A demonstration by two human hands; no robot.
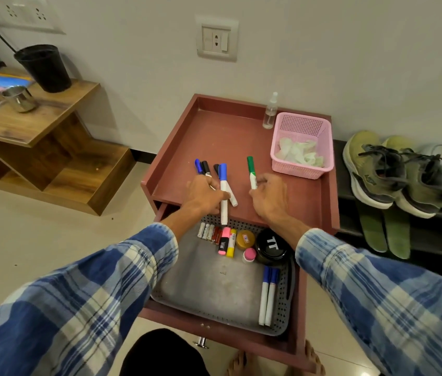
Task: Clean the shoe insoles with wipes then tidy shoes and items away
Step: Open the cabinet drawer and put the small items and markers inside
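On the maroon table top (230, 131) my left hand (205, 192) grips several markers, a blue-capped one (223, 191) foremost, with dark-capped ones fanned behind. My right hand (268, 195) pinches a green marker (251, 170) that points away from me. A pink basket (302, 146) holding crumpled white wipes stands at the back right, a clear spray bottle (270, 112) beside it. Olive shoes (377, 172) sit on a dark rack to the right, two green insoles (385, 232) lying in front of them.
The table's drawer is pulled open below my arms; its grey tray (209, 289) holds two blue markers (267, 295), batteries, highlighters, a black round tin (271, 246) and small jars. A wooden shelf (38, 126) with a black cup and a steel cup stands left.
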